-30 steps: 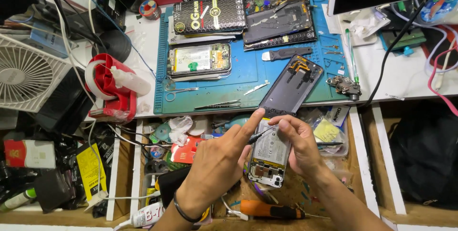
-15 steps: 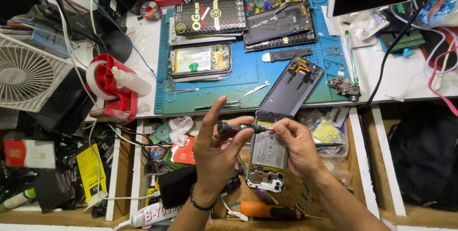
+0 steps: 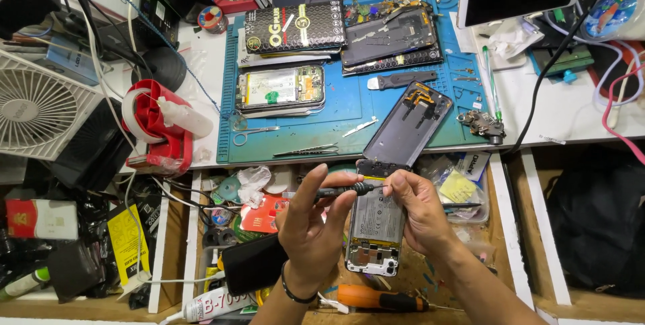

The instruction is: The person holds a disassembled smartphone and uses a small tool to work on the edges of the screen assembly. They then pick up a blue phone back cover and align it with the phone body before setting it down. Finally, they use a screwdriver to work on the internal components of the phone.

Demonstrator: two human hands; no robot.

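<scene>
Low in the middle of the frame, the left hand [image 3: 310, 231] pinches a slim dark screwdriver [image 3: 339, 191] between thumb and fingertips, its other fingers spread apart, while the right hand [image 3: 420, 211] is clamped around the opened phone [image 3: 377, 231] (back cover off, battery showing) and touches the tool's tip end. Just above them a detached phone back cover [image 3: 406, 127] lies tilted on the blue work mat [image 3: 349, 107], an orange-handled screwdriver [image 3: 379, 298] sits below the wrists, and a red tape dispenser [image 3: 158, 127] and white fan [image 3: 40, 107] stand at the left.
</scene>
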